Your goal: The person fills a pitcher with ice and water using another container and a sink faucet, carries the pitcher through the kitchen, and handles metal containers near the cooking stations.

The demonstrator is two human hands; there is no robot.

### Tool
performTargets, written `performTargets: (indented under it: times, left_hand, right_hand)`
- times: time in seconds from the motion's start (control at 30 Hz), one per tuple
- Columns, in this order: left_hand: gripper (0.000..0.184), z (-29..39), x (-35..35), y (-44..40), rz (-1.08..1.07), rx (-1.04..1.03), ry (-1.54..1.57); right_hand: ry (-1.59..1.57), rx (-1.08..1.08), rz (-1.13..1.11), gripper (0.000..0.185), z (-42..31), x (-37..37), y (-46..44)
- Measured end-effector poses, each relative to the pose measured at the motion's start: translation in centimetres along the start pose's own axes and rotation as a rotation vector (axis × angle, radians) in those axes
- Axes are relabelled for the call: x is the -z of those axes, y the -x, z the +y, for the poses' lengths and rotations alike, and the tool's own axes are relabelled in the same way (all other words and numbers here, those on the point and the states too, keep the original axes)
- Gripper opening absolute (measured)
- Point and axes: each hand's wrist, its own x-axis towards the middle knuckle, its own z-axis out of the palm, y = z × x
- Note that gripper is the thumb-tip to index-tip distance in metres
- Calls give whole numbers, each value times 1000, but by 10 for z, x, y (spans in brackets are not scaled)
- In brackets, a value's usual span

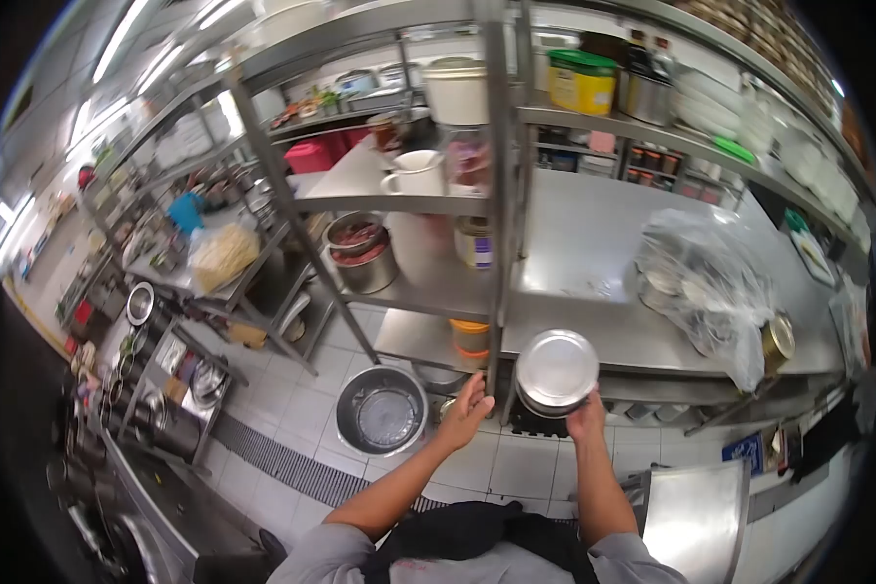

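Observation:
My right hand (586, 419) grips the near right side of a round metal container (557, 368) with a flat, silvery top. It is held up at the front edge of the steel table (574, 238); its lower part is mostly hidden. My left hand (467, 411) is in the air to the left of the container, fingers stretched out and holding nothing. Below and left of that hand, a large metal pot (382, 411) stands on the floor. An orange-rimmed tub (471, 337) sits on the low shelf just beyond my left hand.
Steel shelving (428, 263) holds nested pots of reddish food (365, 258), a white pitcher (419, 173) and a labelled can (475, 241). On the table, a clear plastic bag (711, 292) lies beside an open tin (778, 343). A steel cart (696, 516) stands to my right; a floor grate (282, 459) runs left.

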Motion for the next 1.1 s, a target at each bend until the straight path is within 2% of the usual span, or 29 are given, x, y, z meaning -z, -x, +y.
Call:
performTargets:
  times: [0.07,0.1,0.17,0.23,0.3,0.33,0.43,0.57,0.67,0.77,0.83,0.93,1.03,1.1]
  left_hand:
    - [55,-20,30,19,7,2,-75]
    - [53,-30,48,29,-22,33,-57]
    - [49,-46,87,58,-49,106,-2]
    - [41,-56,126,92,36,138,-108]
    - [39,-90,158,124,67,219,-136]
    - [33,-105,171,143,198,183,-164]
    - [29,-129,214,203,345,245,-155]
    - [26,-138,256,270,454,367,6]
    - [21,-127,279,307,509,463,77]
    - [19,-126,296,338,622,394,209]
    - [24,-95,304,352,690,467,174]
    - [27,-92,311,371,802,483,198]
    - [28,-102,308,386,928,454,278]
    - [28,-104,310,393,937,473,237]
  right_hand:
    - [-40,-39,-39,41,0,-21,19]
    - [-16,-32,-131,37,8,-8,12]
    - [26,-156,-136,38,16,-45,42]
    - [148,-233,-76,39,37,-71,64]
    - [204,-311,-173,40,70,-69,69]
    - [217,-333,-222,41,85,-70,69]
    - [239,-480,-254,46,135,-100,89]
    - [481,-586,-349,39,197,-125,93]
    - [646,-603,-380,39,248,-141,90]
    - [884,-655,-477,37,289,-154,81]
    - [980,-683,-530,37,313,-161,77]
    - [1169,-667,-632,38,342,-171,72]
    - [1138,-680,-720,38,368,-191,76]
    - [1196,-613,-763,37,388,-201,75]
